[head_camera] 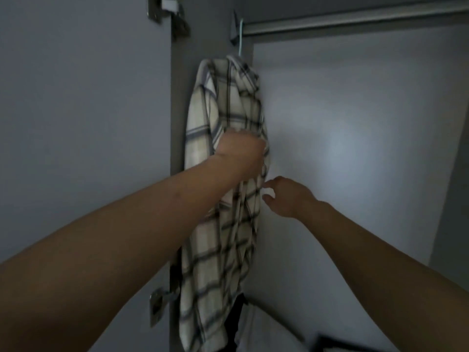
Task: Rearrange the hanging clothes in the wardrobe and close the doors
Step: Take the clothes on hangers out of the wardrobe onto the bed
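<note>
Above both hands: plaid shirt (225, 174) on hanger (240, 36). L hand (239, 153) grips shirt mid-front; R hand (286, 195) beside it, fingers relaxed, holding nothing.

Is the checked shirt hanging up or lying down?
Hanging up. The shirt dangles from a hanger hook on the rail, while the left hand grips its cloth.

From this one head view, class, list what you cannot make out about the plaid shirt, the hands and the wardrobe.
- Left hand: fingers buried in the plaid shirt and blurred.
- Hanger: only its hook shows; the shirt covers the rest.
- Right hand: contact with the shirt unclear.
- Rail: cut off by the right edge.
- Dark item below the shirt: too dim to identify.
</note>
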